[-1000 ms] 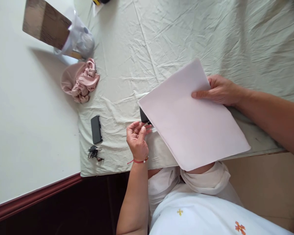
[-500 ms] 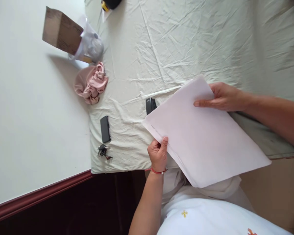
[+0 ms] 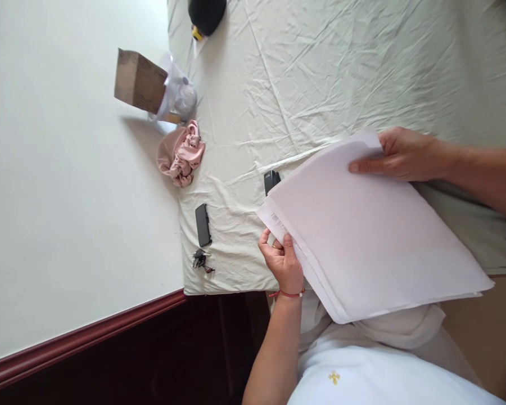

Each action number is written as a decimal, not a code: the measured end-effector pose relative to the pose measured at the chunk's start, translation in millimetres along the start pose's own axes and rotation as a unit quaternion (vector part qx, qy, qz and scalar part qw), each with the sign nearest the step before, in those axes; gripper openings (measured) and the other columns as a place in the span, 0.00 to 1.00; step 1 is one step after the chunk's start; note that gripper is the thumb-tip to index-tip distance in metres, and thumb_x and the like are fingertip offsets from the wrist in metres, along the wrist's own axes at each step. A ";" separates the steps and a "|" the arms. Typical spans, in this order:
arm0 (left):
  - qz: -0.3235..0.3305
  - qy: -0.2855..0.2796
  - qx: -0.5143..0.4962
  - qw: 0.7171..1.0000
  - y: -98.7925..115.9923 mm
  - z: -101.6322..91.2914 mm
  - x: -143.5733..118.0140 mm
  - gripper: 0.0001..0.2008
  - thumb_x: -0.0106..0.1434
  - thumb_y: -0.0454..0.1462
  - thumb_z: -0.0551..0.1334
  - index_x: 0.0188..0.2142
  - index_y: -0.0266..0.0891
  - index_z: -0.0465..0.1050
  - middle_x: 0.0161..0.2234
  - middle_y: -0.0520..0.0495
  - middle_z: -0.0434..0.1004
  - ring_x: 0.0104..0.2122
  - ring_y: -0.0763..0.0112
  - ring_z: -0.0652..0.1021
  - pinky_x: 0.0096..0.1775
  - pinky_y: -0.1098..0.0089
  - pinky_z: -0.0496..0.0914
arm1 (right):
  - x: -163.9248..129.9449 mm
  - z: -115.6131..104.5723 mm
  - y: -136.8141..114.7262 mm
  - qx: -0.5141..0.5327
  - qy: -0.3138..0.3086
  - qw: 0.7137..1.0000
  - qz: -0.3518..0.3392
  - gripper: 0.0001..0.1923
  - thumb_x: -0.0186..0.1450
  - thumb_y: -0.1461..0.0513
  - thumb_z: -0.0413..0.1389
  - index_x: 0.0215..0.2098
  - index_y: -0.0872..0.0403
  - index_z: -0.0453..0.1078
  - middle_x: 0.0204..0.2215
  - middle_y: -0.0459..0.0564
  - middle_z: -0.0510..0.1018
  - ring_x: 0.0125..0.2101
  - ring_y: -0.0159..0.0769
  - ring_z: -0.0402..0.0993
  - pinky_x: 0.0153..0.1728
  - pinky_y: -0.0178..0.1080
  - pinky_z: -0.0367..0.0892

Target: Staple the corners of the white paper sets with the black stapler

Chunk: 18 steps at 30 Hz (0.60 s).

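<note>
One paper stack: left hand is pinching its printed corner, right hand is clamping the far edge; long axis running between grips. One stapler lying just beyond.

Left hand: raised, back toward the camera, fingers curled upward and closed on the near corner of the stack of paper.
Left thumb: on top of the corner, pressing down beside the grip.
Left ring finger: wears a ring.
Left wrist: bent slightly, a red thread bracelet around it.
Left forearm: bare, running up from the bottom edge to the grip.
Right hand: palm down at the far edge of the paper, fingers stretched flat and together.
Right thumb: hidden under the sheets, so the pinch is only partly seen.
Right forearm: bare, coming in from the right edge, roughly level.
</note>
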<state>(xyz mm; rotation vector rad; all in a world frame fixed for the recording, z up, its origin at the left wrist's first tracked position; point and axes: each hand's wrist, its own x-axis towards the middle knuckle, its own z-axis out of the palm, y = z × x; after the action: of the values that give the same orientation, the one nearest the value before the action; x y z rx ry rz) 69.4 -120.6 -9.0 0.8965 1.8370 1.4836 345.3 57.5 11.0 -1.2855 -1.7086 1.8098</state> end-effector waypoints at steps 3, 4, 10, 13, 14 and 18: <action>0.015 0.012 -0.006 1.000 -1.1 -0.3 1.4 0.33 0.64 0.51 0.74 0.59 0.46 0.60 0.37 0.50 0.81 0.40 0.69 0.84 0.44 0.70 0.76 | -2.9 -0.4 -3.2 -0.006 -0.020 1.000 0.019 0.49 0.52 0.30 0.62 0.48 0.66 0.69 0.40 0.53 0.77 0.32 0.13 0.66 0.32 0.20 0.64; 0.026 0.018 -0.005 0.999 -1.9 -0.9 2.1 0.33 0.64 0.51 0.75 0.59 0.47 0.60 0.36 0.52 0.78 0.40 0.70 0.83 0.45 0.70 0.76 | -3.4 -0.6 -3.9 -0.008 -0.025 0.999 0.020 0.51 0.51 0.29 0.62 0.47 0.66 0.69 0.39 0.52 0.76 0.31 0.13 0.64 0.31 0.20 0.63; 0.047 0.029 0.057 0.997 -4.9 -4.8 4.4 0.21 0.66 0.54 0.71 0.46 0.42 0.75 0.35 0.52 0.75 0.36 0.73 0.78 0.43 0.72 0.73 | -5.3 -0.3 -7.4 -0.010 -0.047 0.999 0.011 0.53 0.49 0.27 0.61 0.46 0.66 0.69 0.33 0.51 0.74 0.28 0.13 0.61 0.28 0.21 0.59; 0.031 0.001 0.044 0.999 -3.4 -5.0 2.7 0.22 0.70 0.57 0.66 0.41 0.39 0.79 0.38 0.47 0.80 0.41 0.67 0.80 0.47 0.68 0.74 | -5.5 -0.2 -7.2 -0.013 -0.049 0.999 0.014 0.52 0.50 0.27 0.61 0.46 0.66 0.69 0.34 0.52 0.74 0.30 0.14 0.64 0.30 0.21 0.63; 0.027 -0.008 0.038 0.999 -2.9 -4.9 2.2 0.24 0.71 0.58 0.63 0.41 0.39 0.80 0.38 0.46 0.80 0.43 0.66 0.80 0.49 0.67 0.74 | -5.3 -0.3 -6.6 -0.016 -0.049 0.999 0.015 0.52 0.50 0.28 0.61 0.45 0.66 0.69 0.34 0.52 0.75 0.31 0.14 0.65 0.31 0.21 0.64; 0.042 -0.004 0.068 0.997 -3.1 -6.2 3.5 0.25 0.69 0.58 0.66 0.34 0.38 0.80 0.34 0.47 0.77 0.42 0.65 0.78 0.50 0.66 0.73 | -3.3 -0.6 -3.7 -0.030 -0.042 0.998 0.022 0.52 0.50 0.28 0.61 0.45 0.67 0.70 0.34 0.53 0.75 0.32 0.14 0.65 0.33 0.19 0.64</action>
<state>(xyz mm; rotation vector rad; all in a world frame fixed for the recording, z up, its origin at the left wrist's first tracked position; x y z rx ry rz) 62.0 -121.8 -11.0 1.0554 1.9336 1.4166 346.4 56.2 15.7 -1.2970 -1.8052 1.8752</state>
